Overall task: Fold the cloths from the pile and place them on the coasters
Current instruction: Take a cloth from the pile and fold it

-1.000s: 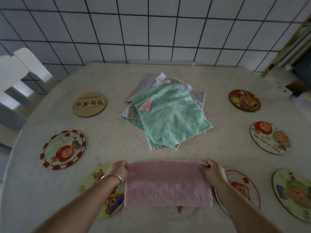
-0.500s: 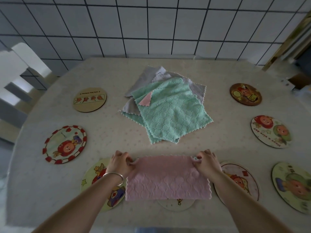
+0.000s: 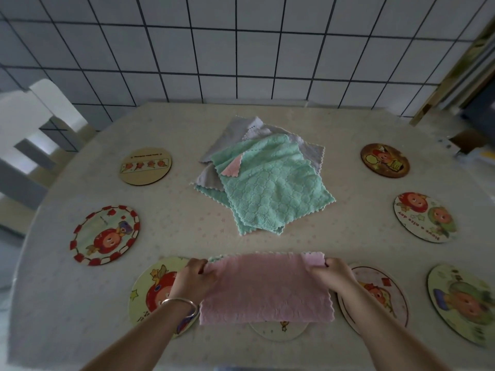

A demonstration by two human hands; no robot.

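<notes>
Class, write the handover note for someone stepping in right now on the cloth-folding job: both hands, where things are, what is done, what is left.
Left hand grips the far left corner of the pink cloth; right hand grips the far right corner.
The pink cloth lies at the table's near edge, apparently folded once, covering most of a small coaster.
The pile of green and grey cloths, one pink corner peeking out, sits mid-table.
Done: no coaster carries a finished folded cloth.
Left: finish folding the pink cloth and set it on a coaster, then fold the pile's cloths for the other coasters, such as the red-bordered coaster.
</notes>
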